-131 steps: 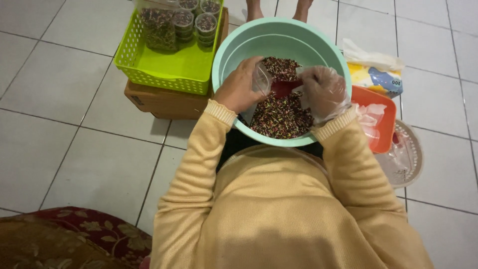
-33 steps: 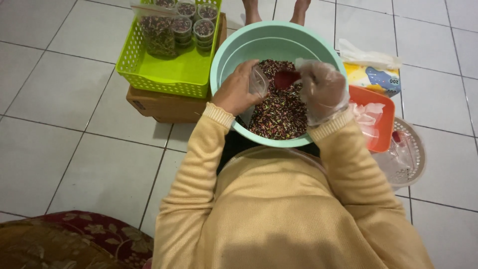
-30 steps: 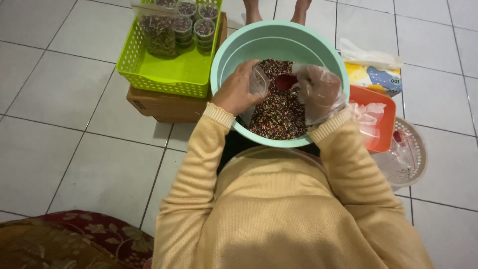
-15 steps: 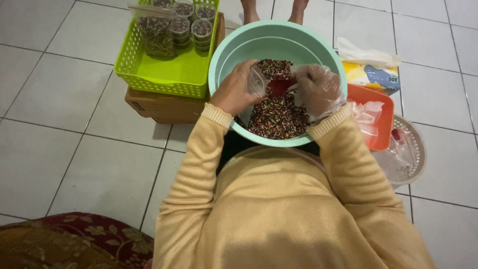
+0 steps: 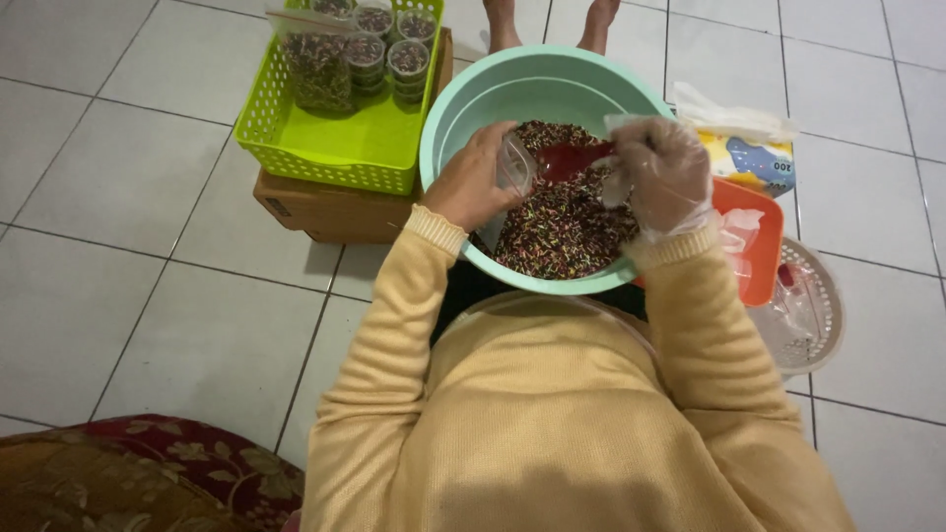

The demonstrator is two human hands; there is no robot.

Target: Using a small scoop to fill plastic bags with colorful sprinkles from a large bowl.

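Head view looks down on the mint-green basin (image 5: 463, 108) of multicoloured sprinkles (image 5: 562, 232), between the lime basket (image 5: 340, 143) and orange tray (image 5: 759, 246); left hand (image 5: 471, 187) grips a small clear bag (image 5: 514, 166); gloved right hand (image 5: 662, 175) clasps the red scoop (image 5: 570, 160) at the bag's mouth.

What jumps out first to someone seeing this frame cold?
The mint-green basin at top centre, heaped with small multicoloured sprinkles. Over it, the gloved right hand tips a red scoop toward a small clear plastic bag held by the bare left hand. To the left, a lime-green basket on a cardboard box holds filled clear cups.
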